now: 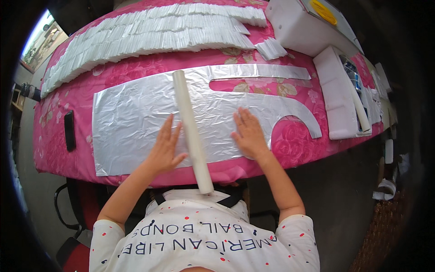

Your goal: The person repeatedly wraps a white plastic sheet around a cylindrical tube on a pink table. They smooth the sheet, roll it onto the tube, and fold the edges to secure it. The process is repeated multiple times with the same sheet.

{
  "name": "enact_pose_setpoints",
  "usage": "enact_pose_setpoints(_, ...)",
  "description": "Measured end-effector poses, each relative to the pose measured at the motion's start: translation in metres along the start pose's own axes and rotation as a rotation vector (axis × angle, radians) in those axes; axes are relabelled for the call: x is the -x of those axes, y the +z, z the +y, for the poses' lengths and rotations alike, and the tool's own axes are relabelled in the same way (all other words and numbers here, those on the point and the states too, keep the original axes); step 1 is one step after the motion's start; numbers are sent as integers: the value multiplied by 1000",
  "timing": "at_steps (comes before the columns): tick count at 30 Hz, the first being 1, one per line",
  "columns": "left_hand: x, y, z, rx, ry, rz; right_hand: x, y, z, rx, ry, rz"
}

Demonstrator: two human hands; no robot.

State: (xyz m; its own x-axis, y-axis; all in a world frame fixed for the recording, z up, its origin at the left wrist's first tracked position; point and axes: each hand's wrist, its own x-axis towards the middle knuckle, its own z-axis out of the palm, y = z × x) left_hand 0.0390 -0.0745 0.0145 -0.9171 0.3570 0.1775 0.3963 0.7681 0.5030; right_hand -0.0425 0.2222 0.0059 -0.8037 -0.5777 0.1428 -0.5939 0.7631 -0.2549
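A silvery plastic sheet (pixel 131 122) lies spread on the table, wrinkled, with long strap-like parts and a curved cutout on its right side. Across it rests a pale roller tube (pixel 192 131), its near end reaching past the table's front edge. My left hand (pixel 165 146) is just left of the tube, fingers stretched and thumb apart, holding nothing. On the other side, my right hand (pixel 248 133) lies flat on the sheet near the curved cutout, fingers extended. Whether my left fingertips touch the tube is hard to make out.
Long rows of folded white packets (pixel 149 31) line the far side of the pink floral tablecloth (pixel 294 145). A black phone (pixel 70 130) lies at the left. To the right stand a white foam box (pixel 333 95) and a larger white box (pixel 303 27) carrying a yellow tape roll (pixel 323 12).
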Motion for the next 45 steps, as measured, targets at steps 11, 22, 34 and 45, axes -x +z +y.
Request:
enact_pose_setpoints(11,-45,28,51,-29,107,-93,81,-48,195,169,491,384)
enact_pose_setpoints(22,-55,29,68,189,62,10,25,-70,45,-148,341,534)
enact_pose_setpoints(34,31,-78,-44,1076,-900,-146,23,-45,-129,-541,-66,275)
enact_pose_setpoints(45,32,-108,-53,-353,-279,285,53,-38,-125,-321,532,-425)
